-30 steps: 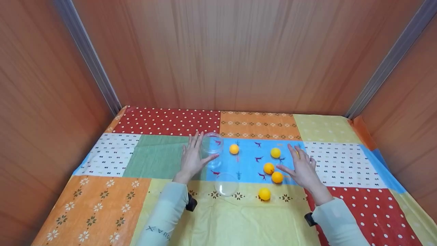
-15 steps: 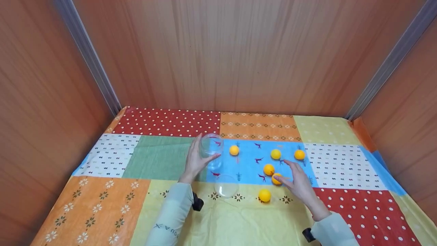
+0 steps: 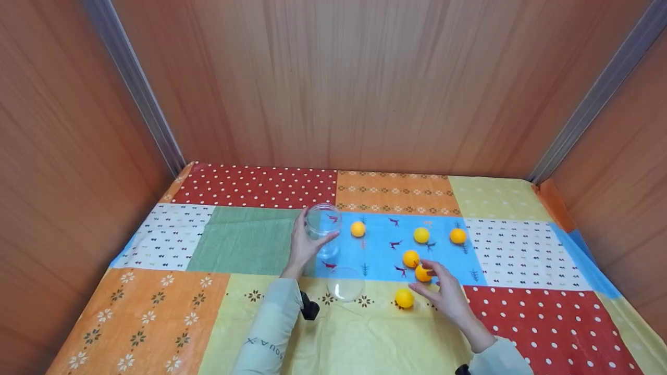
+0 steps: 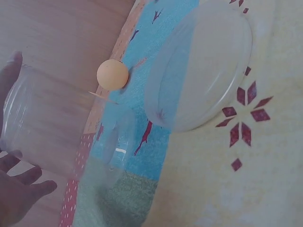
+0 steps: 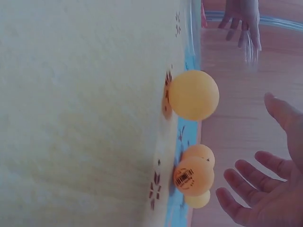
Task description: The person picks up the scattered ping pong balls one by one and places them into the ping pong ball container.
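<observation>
On the blue patch stands a clear plastic jar (image 3: pixel 324 221) without a lid. My left hand (image 3: pixel 305 246) holds its near left side, thumb to the right and fingers along the left; in the left wrist view the jar (image 4: pixel 52 123) lies between thumb and fingers. My right hand (image 3: pixel 445 294) hovers with parted, slightly bent fingers and nothing in them. To its left is a yellow table tennis ball (image 3: pixel 404 298); an orange ball (image 3: pixel 423 273), partly hidden, sits just beyond the fingertips. The right wrist view shows the yellow ball (image 5: pixel 194 95) apart from the hand (image 5: pixel 265 175).
A clear round lid (image 3: pixel 345 284) lies flat in front of the jar. More balls rest on the blue patch: an orange one (image 3: pixel 358 229) right of the jar, a yellow one (image 3: pixel 421 235) and an orange one (image 3: pixel 458 236) farther right. Wooden panels (image 3: pixel 333 83) enclose the patchwork-covered table (image 3: pixel 250 234).
My right hand has moved toward me and left, from beside the far right ball to the nearest yellow ball. The left hand has shifted right and closed around the jar.
</observation>
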Tool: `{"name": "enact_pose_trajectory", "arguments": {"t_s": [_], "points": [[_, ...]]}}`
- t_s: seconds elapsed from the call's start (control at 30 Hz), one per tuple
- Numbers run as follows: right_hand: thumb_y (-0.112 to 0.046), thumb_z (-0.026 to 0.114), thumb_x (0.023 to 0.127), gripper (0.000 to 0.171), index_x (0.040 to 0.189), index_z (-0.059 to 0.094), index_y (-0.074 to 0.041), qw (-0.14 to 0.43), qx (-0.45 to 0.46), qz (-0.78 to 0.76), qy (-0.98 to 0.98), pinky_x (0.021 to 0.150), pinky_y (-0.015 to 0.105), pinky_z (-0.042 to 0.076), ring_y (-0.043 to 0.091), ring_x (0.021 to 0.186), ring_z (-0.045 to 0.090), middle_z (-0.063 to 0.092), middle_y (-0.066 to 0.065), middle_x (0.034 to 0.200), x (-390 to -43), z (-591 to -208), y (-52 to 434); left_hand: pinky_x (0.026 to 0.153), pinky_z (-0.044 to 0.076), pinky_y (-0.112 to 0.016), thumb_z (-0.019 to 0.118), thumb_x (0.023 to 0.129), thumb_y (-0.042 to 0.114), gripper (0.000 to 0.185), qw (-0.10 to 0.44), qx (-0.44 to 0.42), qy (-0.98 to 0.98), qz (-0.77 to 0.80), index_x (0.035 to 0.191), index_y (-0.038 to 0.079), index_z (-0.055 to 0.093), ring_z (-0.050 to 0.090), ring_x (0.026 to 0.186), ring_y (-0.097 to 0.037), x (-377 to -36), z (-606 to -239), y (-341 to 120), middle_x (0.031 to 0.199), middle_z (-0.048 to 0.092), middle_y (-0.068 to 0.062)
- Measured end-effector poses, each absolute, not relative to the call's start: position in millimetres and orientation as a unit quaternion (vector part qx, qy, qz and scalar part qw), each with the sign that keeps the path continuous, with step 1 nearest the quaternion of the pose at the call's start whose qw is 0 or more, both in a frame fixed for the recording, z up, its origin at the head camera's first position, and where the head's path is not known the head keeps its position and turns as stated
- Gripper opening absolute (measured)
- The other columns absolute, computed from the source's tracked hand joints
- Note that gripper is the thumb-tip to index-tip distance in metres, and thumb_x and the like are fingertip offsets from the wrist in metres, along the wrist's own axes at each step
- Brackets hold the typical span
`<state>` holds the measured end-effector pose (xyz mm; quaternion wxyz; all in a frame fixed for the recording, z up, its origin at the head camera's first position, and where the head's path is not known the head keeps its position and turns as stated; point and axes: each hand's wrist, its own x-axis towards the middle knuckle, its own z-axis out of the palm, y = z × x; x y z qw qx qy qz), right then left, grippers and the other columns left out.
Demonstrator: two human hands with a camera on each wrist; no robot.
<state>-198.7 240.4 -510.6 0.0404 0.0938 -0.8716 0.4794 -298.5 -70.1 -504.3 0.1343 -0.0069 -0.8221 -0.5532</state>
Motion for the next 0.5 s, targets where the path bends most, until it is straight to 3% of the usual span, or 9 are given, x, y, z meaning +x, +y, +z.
{"name": "enact_pose_trajectory", "arguments": {"t_s": [0.2, 0.5], "points": [[-0.027, 0.072, 0.072, 0.063, 0.125, 0.045, -0.009, -0.005, 0.049, 0.498, -0.866, 0.086, 0.045, 0.040, 0.025, 0.103, 0.046, 0.050, 0.008, 0.118, -196.0, -516.6, 235.8, 0.098, 0.029, -0.048, 0.077, 0.065, 0.034, 0.091, 0.140, 0.006, -0.810, -0.569, 0.137, 0.013, 0.026, 0.032, 0.124, -0.030, -302.4, -508.9, -68.1, 0.137, 0.033, -0.011], [-0.020, 0.074, 0.070, 0.060, 0.122, 0.048, -0.005, -0.031, 0.034, 0.521, -0.852, 0.085, 0.041, 0.044, 0.027, 0.097, 0.050, 0.052, 0.013, 0.116, -197.4, -528.1, 230.4, 0.097, 0.029, -0.048, 0.078, 0.064, 0.034, 0.086, 0.148, -0.002, -0.799, -0.583, 0.133, 0.011, 0.032, 0.035, 0.121, -0.031, -305.2, -512.5, -66.6, 0.131, 0.040, -0.013]]}}
